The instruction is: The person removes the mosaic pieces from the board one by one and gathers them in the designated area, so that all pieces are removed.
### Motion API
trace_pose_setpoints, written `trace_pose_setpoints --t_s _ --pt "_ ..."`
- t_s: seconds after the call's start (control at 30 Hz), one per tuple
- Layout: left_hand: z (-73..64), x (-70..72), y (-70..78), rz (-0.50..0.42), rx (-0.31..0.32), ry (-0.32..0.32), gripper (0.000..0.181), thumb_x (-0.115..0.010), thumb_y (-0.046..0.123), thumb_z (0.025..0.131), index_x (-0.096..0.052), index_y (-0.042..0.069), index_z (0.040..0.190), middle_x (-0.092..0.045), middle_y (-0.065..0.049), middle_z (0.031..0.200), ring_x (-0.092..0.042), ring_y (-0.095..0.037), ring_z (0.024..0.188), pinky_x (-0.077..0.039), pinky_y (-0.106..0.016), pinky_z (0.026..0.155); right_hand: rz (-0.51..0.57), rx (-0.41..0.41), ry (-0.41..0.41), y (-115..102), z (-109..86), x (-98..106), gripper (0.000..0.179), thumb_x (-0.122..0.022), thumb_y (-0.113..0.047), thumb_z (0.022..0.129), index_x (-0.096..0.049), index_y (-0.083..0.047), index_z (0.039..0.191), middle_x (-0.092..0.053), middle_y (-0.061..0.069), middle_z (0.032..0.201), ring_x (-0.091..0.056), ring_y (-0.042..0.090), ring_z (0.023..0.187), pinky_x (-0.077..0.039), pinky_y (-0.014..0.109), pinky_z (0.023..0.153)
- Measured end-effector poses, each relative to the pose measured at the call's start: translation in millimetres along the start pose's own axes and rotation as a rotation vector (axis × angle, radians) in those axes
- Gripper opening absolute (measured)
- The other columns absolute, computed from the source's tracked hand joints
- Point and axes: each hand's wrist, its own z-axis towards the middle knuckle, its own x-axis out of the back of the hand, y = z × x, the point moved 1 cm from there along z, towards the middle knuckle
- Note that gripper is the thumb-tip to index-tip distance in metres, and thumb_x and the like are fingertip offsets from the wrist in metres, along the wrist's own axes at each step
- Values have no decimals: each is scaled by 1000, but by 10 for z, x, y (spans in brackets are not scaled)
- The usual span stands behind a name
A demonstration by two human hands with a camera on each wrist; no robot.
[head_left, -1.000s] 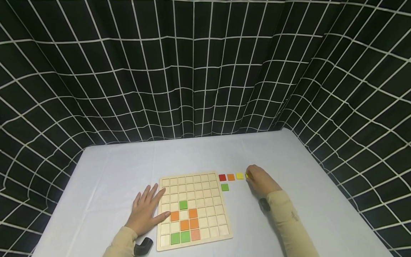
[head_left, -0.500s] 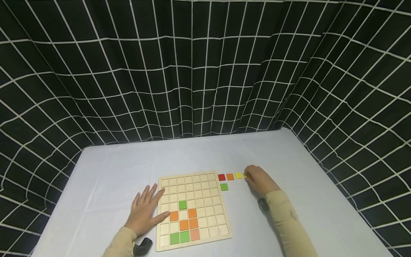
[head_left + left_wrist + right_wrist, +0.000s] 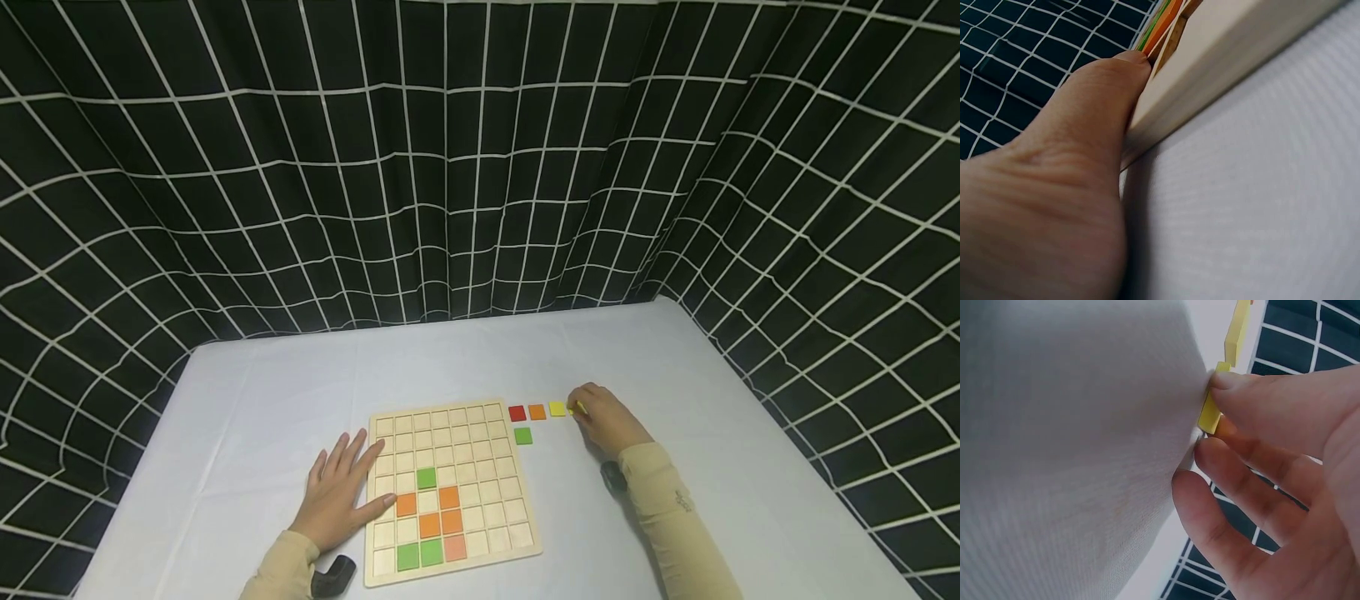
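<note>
A dark curtain with a white grid hangs beyond the wooden board and down both sides of it. The table, covered in white cloth, carries the board and stretches well past its far edge. Beige sleeves come in from the near side, the left sleeve left of the board, the right sleeve well out to its right.

The left hand lies palm down at the board's left edge, fingers spread, thumb and forefinger reaching over the rim and hiding a little of it. The right hand is off the board's right side, near its far corner, thumb and forefinger pinching a yellow tile, the other fingers loosely bent.

That tile sits well apart from the left hand, with the board between them; whether it touches the cloth I can't tell. Just beside it, toward the board, lies a second yellow tile, then an orange tile and a red tile nearest the rim. A green tile lies below the red one, close to the board.
</note>
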Motion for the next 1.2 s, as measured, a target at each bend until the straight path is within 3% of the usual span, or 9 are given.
trace_pose_setpoints --t_s 0.3,0.43,0.8,1.07,1.2 --pt "3 -19 -15 7 -16 20 83 -61 60 83 -34 18 149 -21 -14 158 -11 -40 144 -4 -62 112 -28 -6 4 -21 3 13 15 -71 -6 85 -64 -13 96 -59 6 110 -60 26 107 -51 42 93" --pt "6 -26 -32 0 -35 39 82 -61 60 83 -34 18 149 -22 -15 157 -12 -41 144 -6 -64 111 -36 -1 17 -126 4 84 17 -73 -9 84 -64 -12 98 -57 6 110 -59 23 104 -52 41 93" --pt "1 -22 -54 9 -10 18 83 -59 61 84 -32 19 150 -20 -13 159 -10 -39 145 -1 -61 113 -106 338 71 -780 53 180 15 -73 -12 84 -63 -8 94 -60 2 97 -58 17 89 -54 29 78" --pt "4 -24 -59 22 -11 23 83 -59 62 84 -33 20 150 -20 -13 159 -11 -38 145 -1 -60 114 -64 490 -24 -1181 32 -52 14 -71 -15 87 -63 -11 97 -57 -5 97 -53 8 86 -51 18 74" --pt "2 -31 -61 23 -15 28 83 -59 62 83 -33 19 150 -21 -13 158 -11 -38 145 -1 -60 114 -53 537 -65 -1362 29 -133 10 -69 -16 89 -63 -12 96 -55 -3 96 -52 9 86 -51 18 75"
